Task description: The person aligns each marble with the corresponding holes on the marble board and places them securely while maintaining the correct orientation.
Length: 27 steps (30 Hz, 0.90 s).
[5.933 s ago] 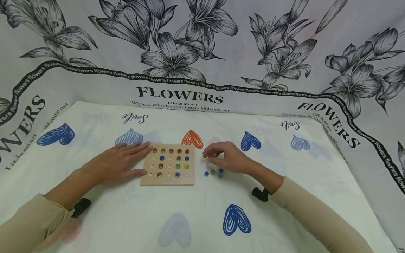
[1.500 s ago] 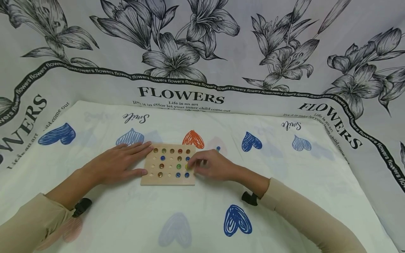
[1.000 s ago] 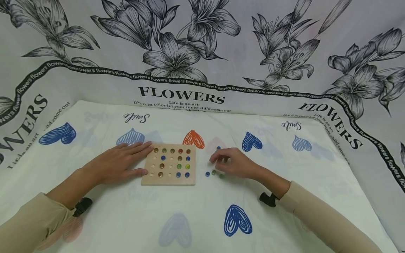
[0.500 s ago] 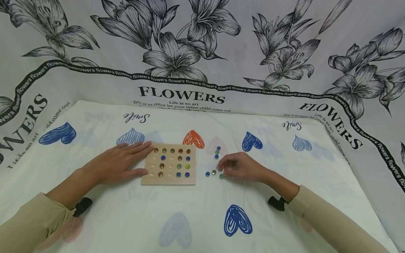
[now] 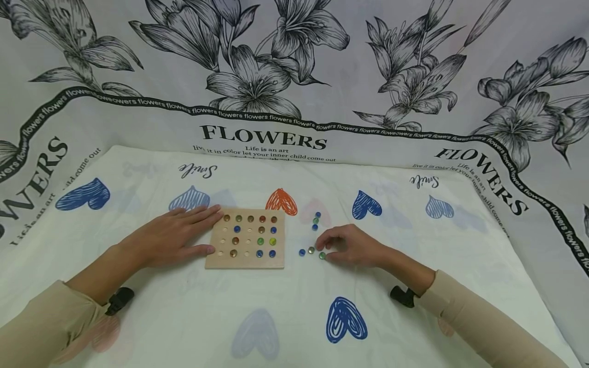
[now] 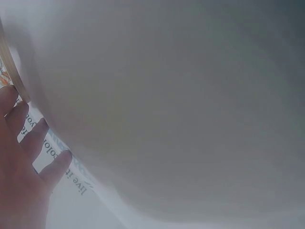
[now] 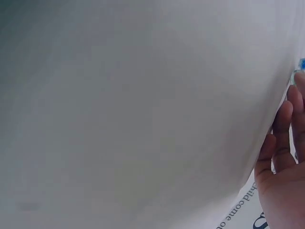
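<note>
In the head view, a pale wooden board (image 5: pixel 244 261) with rows of holes lies on the cloth, many holes filled with coloured marbles. My left hand (image 5: pixel 177 237) lies flat at its left edge, fingertips and thumb against the wood. To the right of the board, my right hand (image 5: pixel 352 246) is low over the cloth with bent fingers and a gap between index finger and thumb. Its thumb tip is right at a green marble (image 5: pixel 322 255). Beside that lie a grey-green marble (image 5: pixel 311 250) and a blue marble (image 5: pixel 301 252). Both wrist views show mostly blurred cloth.
Beyond the right hand, a short line of loose marbles holds a green one (image 5: pixel 316 221) between two blue ones, the nearer being a blue marble (image 5: pixel 315 227). A white cloth (image 5: pixel 294 317) printed with hearts covers the table; a flower-printed curtain (image 5: pixel 331 102) rises behind.
A blue marble now sits in the board's near right hole. My right hand has drawn back from the board to the loose marbles, lowering towards the green one. My left hand has stayed still.
</note>
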Tool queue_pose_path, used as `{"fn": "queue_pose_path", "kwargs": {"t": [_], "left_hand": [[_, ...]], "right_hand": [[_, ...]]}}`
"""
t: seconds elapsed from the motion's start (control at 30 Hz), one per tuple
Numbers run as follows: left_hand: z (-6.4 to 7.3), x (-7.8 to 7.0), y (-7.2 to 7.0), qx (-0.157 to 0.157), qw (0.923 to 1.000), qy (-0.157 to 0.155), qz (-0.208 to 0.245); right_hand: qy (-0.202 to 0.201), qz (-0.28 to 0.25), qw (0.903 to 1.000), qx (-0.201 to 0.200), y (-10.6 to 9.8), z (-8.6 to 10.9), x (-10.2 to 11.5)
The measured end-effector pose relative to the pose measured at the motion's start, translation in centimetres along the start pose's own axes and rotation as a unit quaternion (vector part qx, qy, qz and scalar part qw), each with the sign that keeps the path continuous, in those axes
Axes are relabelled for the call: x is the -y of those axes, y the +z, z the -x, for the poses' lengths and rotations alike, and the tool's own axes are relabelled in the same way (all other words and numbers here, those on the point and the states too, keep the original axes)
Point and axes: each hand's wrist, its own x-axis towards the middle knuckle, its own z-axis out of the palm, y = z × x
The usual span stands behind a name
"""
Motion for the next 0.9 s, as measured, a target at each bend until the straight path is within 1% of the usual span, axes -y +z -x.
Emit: {"fn": "queue_pose_path", "kwargs": {"t": [0.5,0.7,0.9], "left_hand": [[0.0,0.0,0.0,-0.004,1.0000,0.004,0.000],[0.0,0.0,0.1,-0.002,1.0000,0.001,0.004],[0.0,0.0,0.0,0.000,1.0000,0.000,0.004]], "right_hand": [[-0.006,0.009,0.9999,-0.003,0.1,-0.2,0.5],[-0.019,0.005,0.9998,-0.010,0.0,-0.3,0.6],[-0.030,-0.004,0.9995,-0.004,-0.2,-0.7,1.3]]}}
